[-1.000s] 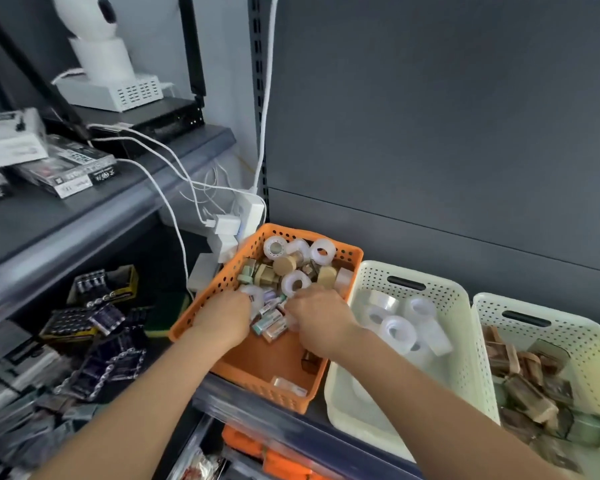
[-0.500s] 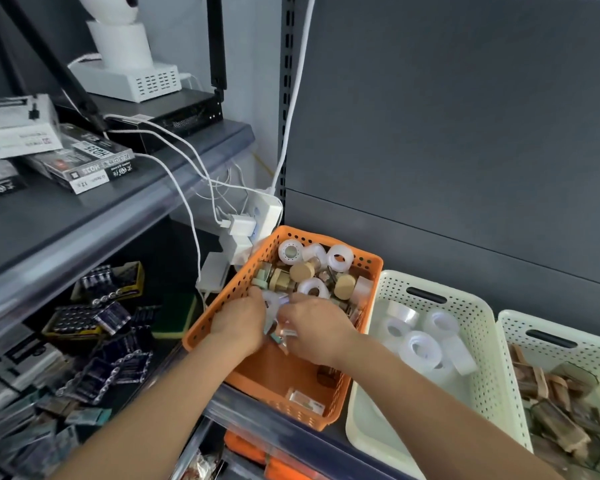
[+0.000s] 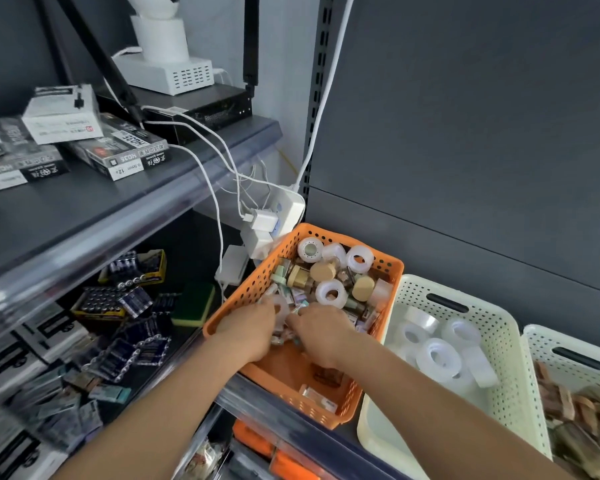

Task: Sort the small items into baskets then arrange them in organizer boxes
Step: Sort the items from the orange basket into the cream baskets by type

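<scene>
An orange basket (image 3: 390,271) on the shelf edge holds white tape rolls (image 3: 331,294), beige caps (image 3: 362,287) and several small wrapped packets. Both my hands are inside it, close together over the packets. My left hand (image 3: 248,329) curls its fingers round a clear tape roll (image 3: 280,305). My right hand (image 3: 321,332) pinches a small packet (image 3: 298,309) with bent fingers; its fingertips are mostly hidden. To the right, a cream basket (image 3: 499,327) holds clear tape rolls (image 3: 437,358). A second cream basket (image 3: 548,337) holds brown wrapped items (image 3: 568,403).
A white power strip with plugs and cables (image 3: 278,216) hangs just behind the orange basket. The left lower shelf carries battery packs (image 3: 125,299) and a green sponge (image 3: 194,304). Boxes (image 3: 118,150) and a white device (image 3: 174,74) sit on the upper shelf.
The view has shifted, so the baskets sit lower and further right. My hands have drawn closer together among the packets, and the clear roll has moved with my left hand.
</scene>
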Demonstrator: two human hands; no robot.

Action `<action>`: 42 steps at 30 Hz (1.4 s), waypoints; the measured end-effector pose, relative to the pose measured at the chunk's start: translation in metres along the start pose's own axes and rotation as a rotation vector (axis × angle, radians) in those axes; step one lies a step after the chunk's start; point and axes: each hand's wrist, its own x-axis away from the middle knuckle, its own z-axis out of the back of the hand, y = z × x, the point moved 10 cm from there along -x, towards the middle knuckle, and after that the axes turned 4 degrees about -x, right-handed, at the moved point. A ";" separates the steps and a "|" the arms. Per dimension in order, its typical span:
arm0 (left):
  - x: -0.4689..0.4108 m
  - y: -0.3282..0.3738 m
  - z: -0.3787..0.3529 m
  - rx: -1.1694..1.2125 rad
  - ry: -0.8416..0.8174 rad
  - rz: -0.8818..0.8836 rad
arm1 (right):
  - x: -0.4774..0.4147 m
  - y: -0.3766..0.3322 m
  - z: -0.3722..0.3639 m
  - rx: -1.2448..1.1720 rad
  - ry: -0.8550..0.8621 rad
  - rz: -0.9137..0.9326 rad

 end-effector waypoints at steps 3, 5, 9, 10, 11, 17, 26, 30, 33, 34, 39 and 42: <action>0.000 0.002 -0.005 -0.012 -0.036 -0.039 | 0.000 -0.002 -0.001 0.074 0.031 0.049; -0.002 0.002 -0.006 0.010 -0.064 -0.057 | 0.001 -0.003 -0.002 0.081 0.044 0.068; -0.001 0.000 -0.003 0.143 -0.102 -0.074 | 0.002 0.003 -0.009 0.046 0.027 0.038; -0.001 0.000 0.000 0.187 -0.084 -0.078 | 0.002 0.007 -0.007 -0.013 0.037 0.011; -0.001 -0.001 0.005 0.234 -0.051 -0.082 | 0.004 0.012 -0.002 -0.097 0.061 -0.021; 0.001 -0.009 0.047 0.753 0.142 -0.059 | 0.032 0.053 0.050 -0.747 0.448 -0.232; 0.002 0.079 0.081 1.174 0.179 -0.302 | 0.120 0.110 0.065 -1.062 0.794 -0.473; 0.014 0.150 0.085 1.127 0.154 -0.416 | 0.186 0.143 0.053 -1.087 0.877 -0.616; 0.029 0.212 0.086 1.100 0.135 -0.503 | 0.244 0.170 0.043 -1.046 0.930 -0.702; 0.035 0.236 0.084 1.094 0.121 -0.527 | 0.264 0.179 0.039 -1.038 0.945 -0.724; 0.072 0.360 0.071 1.035 0.064 -0.609 | 0.381 0.228 0.016 -0.919 1.001 -0.870; 0.096 0.437 0.060 0.994 0.018 -0.664 | 0.450 0.261 0.000 -0.849 0.966 -0.958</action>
